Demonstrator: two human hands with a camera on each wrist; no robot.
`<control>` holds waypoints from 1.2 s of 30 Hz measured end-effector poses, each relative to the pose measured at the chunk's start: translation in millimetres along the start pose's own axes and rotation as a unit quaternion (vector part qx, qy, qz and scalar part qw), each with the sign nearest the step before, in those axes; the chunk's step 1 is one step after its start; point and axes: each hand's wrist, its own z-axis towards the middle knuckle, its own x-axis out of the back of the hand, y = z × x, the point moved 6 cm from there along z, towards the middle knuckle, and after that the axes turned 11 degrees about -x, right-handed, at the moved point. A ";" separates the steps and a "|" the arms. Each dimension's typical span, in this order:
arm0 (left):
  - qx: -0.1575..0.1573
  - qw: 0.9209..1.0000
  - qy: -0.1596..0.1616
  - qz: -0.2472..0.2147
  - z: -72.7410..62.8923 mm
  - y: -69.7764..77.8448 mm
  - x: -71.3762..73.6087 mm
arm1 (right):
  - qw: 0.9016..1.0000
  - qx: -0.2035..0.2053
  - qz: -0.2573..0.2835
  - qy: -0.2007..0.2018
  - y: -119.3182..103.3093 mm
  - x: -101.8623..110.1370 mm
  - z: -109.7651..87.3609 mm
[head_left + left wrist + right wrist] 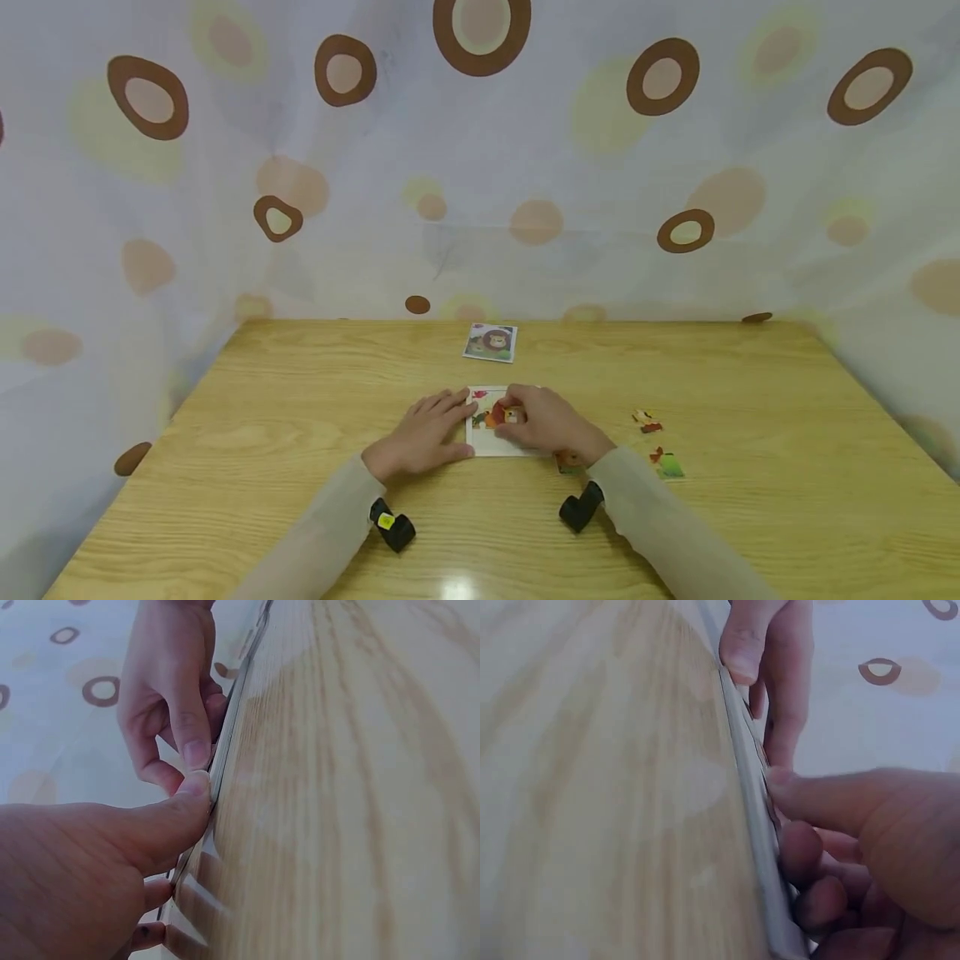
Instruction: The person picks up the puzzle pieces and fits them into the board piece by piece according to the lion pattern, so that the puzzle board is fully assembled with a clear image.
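Note:
A white-framed jigsaw board [495,447] lies flat on the wooden table, with colourful pieces [483,419] in its upper part and a bare white lower area. My left hand [422,435] rests along the board's left edge, fingers extended; in the left wrist view its thumb [169,825] touches the near edge. From the right, my right hand [553,427] reaches over the board and pinches a red and orange puzzle piece [511,416] between thumb and fingers. The right wrist view shows its thumb [817,799] low at the board, other fingers curled; the hand hides the board's right side.
Loose puzzle pieces lie to the right: a red and yellow one [648,421], a green and red one [667,463], and an orange one [567,462] partly under the right wrist. Behind the board lies a lion picture card [491,343]. A patterned curtain [480,267] borders the table [315,367].

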 end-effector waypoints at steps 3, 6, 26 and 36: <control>0.005 1.000 -0.004 0.000 -0.4 -2.7 -0.6 | 0.999 0.009 0.013 -0.029 0.1 0.0 -0.9; 0.004 1.000 -0.005 -0.004 -0.2 -3.4 -0.2 | 0.999 0.015 0.017 -0.044 0.4 0.4 -1.9; 0.005 1.000 -0.008 -0.004 1.5 -1.4 1.0 | 0.999 0.015 -0.013 0.033 -3.1 1.0 -2.2; 0.010 1.000 -0.009 -0.010 1.2 1.0 2.1 | 0.994 -0.039 -0.060 0.078 -6.3 -1.8 -1.8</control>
